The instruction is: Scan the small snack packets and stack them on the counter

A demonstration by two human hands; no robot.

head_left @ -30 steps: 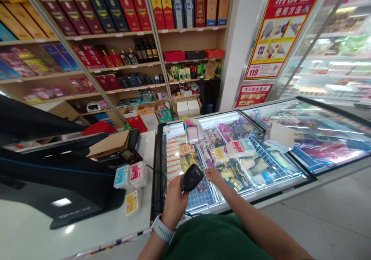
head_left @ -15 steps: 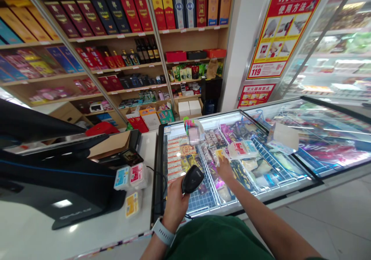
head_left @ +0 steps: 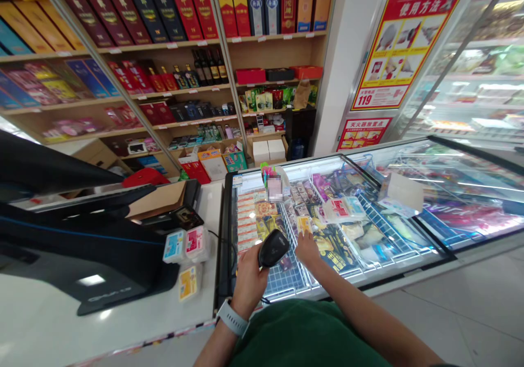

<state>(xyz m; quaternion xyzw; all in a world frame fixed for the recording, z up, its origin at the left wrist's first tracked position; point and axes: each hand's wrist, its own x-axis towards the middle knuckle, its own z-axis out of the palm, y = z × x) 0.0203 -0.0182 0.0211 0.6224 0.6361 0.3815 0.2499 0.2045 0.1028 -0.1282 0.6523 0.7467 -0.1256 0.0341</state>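
My left hand (head_left: 249, 275), with a pale watch on its wrist, is wrapped round a black barcode scanner (head_left: 273, 248) above the left end of the chest freezer (head_left: 226, 230). The scanner's head points up and to the right. To its right, my right hand (head_left: 307, 250) grips a small plastic box with a yellow label (head_left: 304, 225) over the freezer's glass. Beyond that hand, clear boxes with red and blue labels (head_left: 343, 208) lie on the glass. More such boxes, labelled blue (head_left: 174, 246), red (head_left: 197, 242) and yellow (head_left: 189, 283), sit on the white counter.
A dark checkout machine (head_left: 90, 252) takes up the left of the counter (head_left: 135, 329). Behind it is an open cardboard box (head_left: 158, 200). A white carton (head_left: 401, 193) stands on the freezer at right. Shelves of boxed bottles (head_left: 164, 20) line the wall.
My right hand has drawn left with the yellow-labelled box, closer to the scanner. My left hand and the scanner have barely moved. The view has shifted slightly.
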